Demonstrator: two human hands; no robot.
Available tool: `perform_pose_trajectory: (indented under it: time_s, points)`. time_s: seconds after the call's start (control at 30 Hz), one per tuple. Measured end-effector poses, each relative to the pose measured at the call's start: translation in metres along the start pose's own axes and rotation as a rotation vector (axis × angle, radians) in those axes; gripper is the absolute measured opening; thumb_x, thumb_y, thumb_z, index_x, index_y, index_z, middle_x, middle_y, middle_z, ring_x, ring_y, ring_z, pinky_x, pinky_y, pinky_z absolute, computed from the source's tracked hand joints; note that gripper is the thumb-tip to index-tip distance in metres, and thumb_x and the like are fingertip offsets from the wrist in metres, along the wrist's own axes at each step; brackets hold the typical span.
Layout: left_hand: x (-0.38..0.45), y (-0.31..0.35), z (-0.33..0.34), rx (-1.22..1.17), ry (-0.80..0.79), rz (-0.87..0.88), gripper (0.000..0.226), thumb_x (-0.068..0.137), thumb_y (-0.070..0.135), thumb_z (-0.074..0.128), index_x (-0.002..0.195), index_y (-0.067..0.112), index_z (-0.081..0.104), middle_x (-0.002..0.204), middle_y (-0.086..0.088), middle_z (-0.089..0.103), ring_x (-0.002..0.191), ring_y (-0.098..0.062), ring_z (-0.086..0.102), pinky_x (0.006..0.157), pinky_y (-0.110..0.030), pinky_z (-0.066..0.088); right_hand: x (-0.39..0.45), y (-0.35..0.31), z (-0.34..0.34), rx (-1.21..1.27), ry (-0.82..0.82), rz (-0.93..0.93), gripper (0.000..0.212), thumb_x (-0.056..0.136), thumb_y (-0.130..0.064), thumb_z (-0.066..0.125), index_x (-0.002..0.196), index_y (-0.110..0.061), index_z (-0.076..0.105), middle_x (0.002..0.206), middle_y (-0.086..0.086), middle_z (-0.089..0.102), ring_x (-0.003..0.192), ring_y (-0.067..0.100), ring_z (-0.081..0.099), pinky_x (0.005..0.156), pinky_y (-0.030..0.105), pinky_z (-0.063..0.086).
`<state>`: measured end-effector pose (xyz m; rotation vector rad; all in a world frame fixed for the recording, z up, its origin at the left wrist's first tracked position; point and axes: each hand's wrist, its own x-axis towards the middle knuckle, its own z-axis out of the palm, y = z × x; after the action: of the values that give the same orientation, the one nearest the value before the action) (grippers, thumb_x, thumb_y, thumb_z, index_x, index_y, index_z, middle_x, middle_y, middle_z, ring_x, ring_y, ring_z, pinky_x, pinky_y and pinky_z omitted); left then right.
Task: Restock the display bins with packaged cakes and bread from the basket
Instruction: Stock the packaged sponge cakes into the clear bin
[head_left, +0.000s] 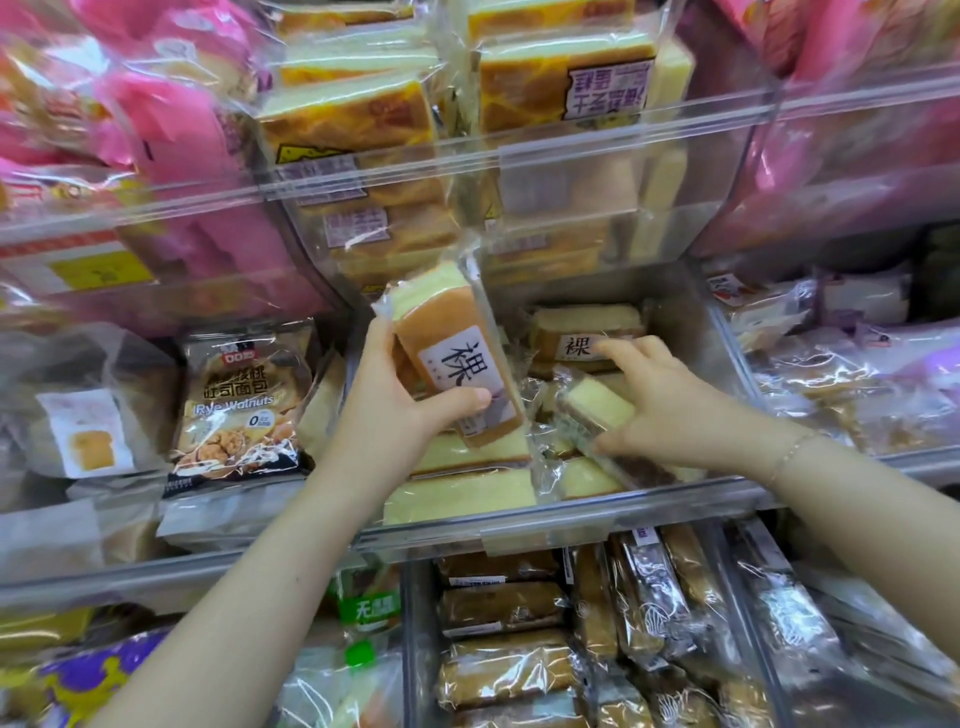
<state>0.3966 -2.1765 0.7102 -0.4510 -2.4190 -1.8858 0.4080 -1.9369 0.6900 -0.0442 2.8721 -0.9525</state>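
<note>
Clear film wraps the cake (457, 358) that the left hand (400, 400) grasps, thumb across its white label and fingers curled behind. It hangs over the front left part of the middle bin (571, 512), not yet set down. The right hand (670, 405) reaches into the same bin, fingers curled round the end of a second wrapped cake (597, 410) that lies tilted on the pile.

To do this step well, I judge the right hand should first lay the tilted cake flat and push it back, opening a gap. Then the left can lower its cake into that gap, label facing up and forward like the labelled one (582, 338) at the back of the bin. The film is slippery and the sponge soft, so a light hold at the sides would avoid dents.

The held cake's long axis runs steeply, from upper left to lower right. Its upper end leans toward the shelf above, its lower end points down into the bin, and the label faces the camera. The second cake's long axis runs across the bin, from upper left to lower right.
</note>
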Motion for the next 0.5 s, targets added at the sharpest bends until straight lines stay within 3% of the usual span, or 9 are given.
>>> perform_pose_trajectory:
  time_s: [0.07,0.13,0.2,0.27,0.3,0.33,0.4,0.43,0.5]
  points:
    - [0.002,-0.008,-0.001,-0.065,0.01,-0.097,0.072,0.057,0.031,0.083,0.116,0.04,0.043,0.101,0.011,0.069,0.099,-0.009,0.066,0.083,-0.038,0.055,-0.003,0.004,0.001,-0.145,-0.107,0.102,0.088,0.066,-0.035,0.08,0.139,-0.022,0.033,0.124,0.002,0.042,0.104,0.02,0.049,0.074,0.021,0.046]
    - [0.001,-0.016,-0.002,-0.118,-0.003,-0.194,0.091,0.051,0.036,0.086,0.126,0.044,0.035,0.105,0.003,0.07,0.101,-0.016,0.067,0.085,-0.044,0.055,-0.004,0.003,0.001,-0.206,-0.077,0.08,0.073,0.065,-0.032,0.079,0.129,-0.026,0.045,0.107,-0.007,0.05,0.092,0.017,0.053,0.062,0.019,0.043]
    - [-0.002,-0.021,-0.003,-0.157,-0.028,-0.273,0.103,0.049,0.039,0.088,0.132,0.048,0.028,0.103,-0.001,0.073,0.096,-0.019,0.07,0.08,-0.04,0.058,-0.007,0.002,0.003,-0.407,0.19,-0.11,0.062,0.065,-0.024,0.075,0.121,-0.03,0.047,0.098,-0.007,0.043,0.091,0.022,0.053,0.065,0.029,0.042]
    - [-0.005,-0.024,-0.002,-0.22,-0.028,-0.313,0.096,0.057,0.034,0.088,0.133,0.041,0.03,0.099,-0.001,0.074,0.09,-0.02,0.072,0.072,-0.036,0.059,-0.007,0.002,0.007,-0.664,0.452,-0.319,0.059,0.061,-0.009,0.071,0.115,-0.022,0.051,0.096,0.002,0.043,0.085,0.028,0.049,0.065,0.034,0.038]
    - [-0.006,-0.025,-0.002,-0.221,-0.009,-0.314,0.087,0.061,0.03,0.087,0.129,0.036,0.033,0.097,0.001,0.074,0.089,-0.017,0.072,0.069,-0.034,0.059,-0.006,0.003,0.01,-0.734,0.485,-0.349,0.058,0.06,-0.008,0.071,0.114,-0.019,0.052,0.098,0.006,0.044,0.086,0.03,0.047,0.068,0.037,0.039]
    - [-0.007,-0.026,-0.001,-0.177,0.016,-0.304,0.077,0.064,0.029,0.087,0.123,0.033,0.037,0.094,0.007,0.074,0.086,-0.011,0.072,0.067,-0.033,0.059,-0.004,0.004,0.012,-0.746,0.424,-0.33,0.057,0.063,-0.013,0.073,0.116,-0.02,0.051,0.103,0.007,0.043,0.092,0.03,0.046,0.074,0.038,0.041]
    - [-0.008,-0.023,-0.001,0.02,0.054,-0.275,0.063,0.064,0.039,0.084,0.108,0.038,0.039,0.087,0.021,0.07,0.079,0.007,0.066,0.07,-0.028,0.054,-0.001,0.005,0.009,-0.481,0.12,-0.202,0.05,0.07,-0.033,0.074,0.114,-0.031,0.05,0.113,0.001,0.039,0.102,0.025,0.045,0.087,0.035,0.041]
    - [-0.009,-0.02,-0.002,0.112,0.063,-0.264,0.063,0.061,0.045,0.083,0.105,0.039,0.039,0.087,0.023,0.069,0.079,0.013,0.062,0.071,-0.025,0.051,0.002,0.006,0.004,-0.281,-0.034,-0.12,0.041,0.071,-0.039,0.074,0.106,-0.038,0.053,0.109,-0.006,0.044,0.099,0.019,0.049,0.085,0.027,0.042]
    - [-0.012,-0.012,-0.003,0.237,0.074,-0.245,0.067,0.053,0.054,0.082,0.101,0.038,0.038,0.097,0.019,0.064,0.083,0.016,0.057,0.066,-0.013,0.046,0.008,0.007,-0.01,0.039,-0.054,-0.052,0.032,0.071,-0.037,0.075,0.098,-0.043,0.059,0.097,-0.015,0.054,0.085,0.01,0.055,0.072,0.016,0.043]
